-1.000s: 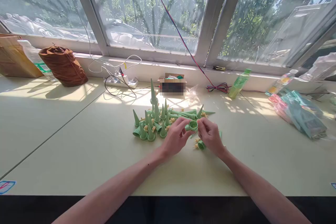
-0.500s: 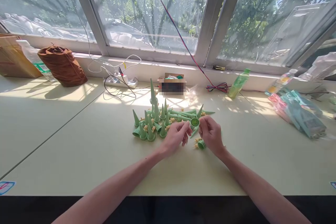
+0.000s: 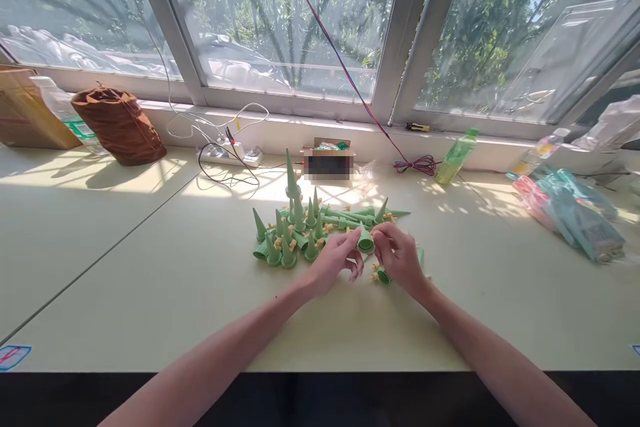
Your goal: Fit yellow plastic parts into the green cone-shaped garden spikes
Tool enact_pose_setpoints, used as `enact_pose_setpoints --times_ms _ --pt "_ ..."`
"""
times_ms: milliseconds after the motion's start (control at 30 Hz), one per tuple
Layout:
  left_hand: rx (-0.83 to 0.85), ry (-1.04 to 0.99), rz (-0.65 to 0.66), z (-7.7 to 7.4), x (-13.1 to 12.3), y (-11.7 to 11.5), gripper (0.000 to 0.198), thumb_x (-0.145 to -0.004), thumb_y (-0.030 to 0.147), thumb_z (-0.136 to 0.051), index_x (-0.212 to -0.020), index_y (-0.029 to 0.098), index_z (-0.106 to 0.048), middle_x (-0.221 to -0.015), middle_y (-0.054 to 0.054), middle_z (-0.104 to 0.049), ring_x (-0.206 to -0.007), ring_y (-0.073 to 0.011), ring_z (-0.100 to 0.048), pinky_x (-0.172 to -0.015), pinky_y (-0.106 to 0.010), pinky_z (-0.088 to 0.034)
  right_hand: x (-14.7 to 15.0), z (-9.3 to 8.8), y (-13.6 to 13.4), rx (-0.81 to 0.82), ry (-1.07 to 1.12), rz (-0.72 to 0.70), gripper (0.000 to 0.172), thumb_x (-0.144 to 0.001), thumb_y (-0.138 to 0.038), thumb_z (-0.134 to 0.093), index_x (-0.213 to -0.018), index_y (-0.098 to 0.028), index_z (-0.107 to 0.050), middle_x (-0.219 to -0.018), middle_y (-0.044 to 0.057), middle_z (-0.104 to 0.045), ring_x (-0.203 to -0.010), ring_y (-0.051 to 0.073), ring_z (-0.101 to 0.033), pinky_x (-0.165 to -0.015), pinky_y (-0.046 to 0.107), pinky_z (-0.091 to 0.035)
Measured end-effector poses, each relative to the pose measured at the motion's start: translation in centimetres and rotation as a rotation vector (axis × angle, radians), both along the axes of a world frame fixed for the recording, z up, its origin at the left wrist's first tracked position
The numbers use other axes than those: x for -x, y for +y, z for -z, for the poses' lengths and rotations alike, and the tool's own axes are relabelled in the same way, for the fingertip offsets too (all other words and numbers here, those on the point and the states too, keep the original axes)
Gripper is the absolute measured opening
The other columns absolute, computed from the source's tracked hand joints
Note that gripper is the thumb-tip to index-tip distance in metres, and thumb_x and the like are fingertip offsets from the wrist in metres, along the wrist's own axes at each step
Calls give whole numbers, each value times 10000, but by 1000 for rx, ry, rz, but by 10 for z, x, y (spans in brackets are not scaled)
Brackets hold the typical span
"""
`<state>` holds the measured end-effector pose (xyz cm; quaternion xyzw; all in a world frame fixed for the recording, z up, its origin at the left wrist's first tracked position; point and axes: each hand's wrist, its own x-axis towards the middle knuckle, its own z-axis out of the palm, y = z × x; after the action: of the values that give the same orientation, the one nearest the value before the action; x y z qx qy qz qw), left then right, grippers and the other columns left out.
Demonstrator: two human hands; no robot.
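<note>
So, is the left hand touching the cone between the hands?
Touching. The head view shows the left hand with its fingertips pinched on the cone, with no gap visible between them.

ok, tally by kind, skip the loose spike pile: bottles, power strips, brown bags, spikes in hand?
Bottles: 3 (left bottle, green bottle, right bottle)
Power strip: 1
Brown bag: 1
Green spike, pinched by left hand and right hand: 1
Total: 6

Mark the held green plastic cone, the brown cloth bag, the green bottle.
green plastic cone [image 3: 365, 242], head view, its wide end.
brown cloth bag [image 3: 120, 125], head view, its side.
green bottle [image 3: 454, 159], head view, its body.
</note>
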<state>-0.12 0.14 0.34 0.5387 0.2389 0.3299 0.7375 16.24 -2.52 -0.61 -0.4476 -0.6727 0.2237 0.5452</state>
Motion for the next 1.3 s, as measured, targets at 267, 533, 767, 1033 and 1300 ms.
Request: enact_pose_setpoints --times_ms 267,533,767,1033,1300 --pt "-118 27 -7 -5 4 1 392 -872 529 -595 -863 139 -564 -615 27 -497 -493 -84 -514 -434 -207 -400 -2 2 2 28 10 25 243 -960 -347 -498 -764 -205 -512 -540 -59 -393 -454 88 -368 -447 216 -321" --pt "-238 97 -71 -3 4 3 488 -821 509 -662 -1111 118 -626 -697 -8 -576 -487 -83 -535 -407 -200 -426 -3 1 1 41 -1 31 253 -962 -362 -505 -773 -196 -532 -532 -62 -380 -453 83 -340 -443 221 -288" --pt "-653 194 -265 8 3 5 266 -893 357 -605 -1089 204 -698 -954 -53 -564 -620 -79 -563 -452 -176 -479 -3 1 2 53 -15 37 260 -960 -367 -505 -773 -192 -548 -542 -58 -386 -459 85 -344 -439 224 -267" --pt "-857 338 -434 9 -1 -1 194 -932 289 -540 -1058 209 -663 -1008 -48 -571 -607 -61 -508 -497 -174 -466 2 2 1 54 -1 93 266 -962 -373 -497 -772 -194 -549 -557 -54 -394 -465 89 -355 -438 224 -275" --pt "-449 348 -360 0 -2 -4 516 -943 567 -416 -709 136 -577 -616 -2 -564 -414 -56 -431 -411 -197 -341 -2 3 2 42 78 123 258 -967 -402 -493 -802 -207 -524 -550 -57 -411 -462 93 -371 -447 221 -326"
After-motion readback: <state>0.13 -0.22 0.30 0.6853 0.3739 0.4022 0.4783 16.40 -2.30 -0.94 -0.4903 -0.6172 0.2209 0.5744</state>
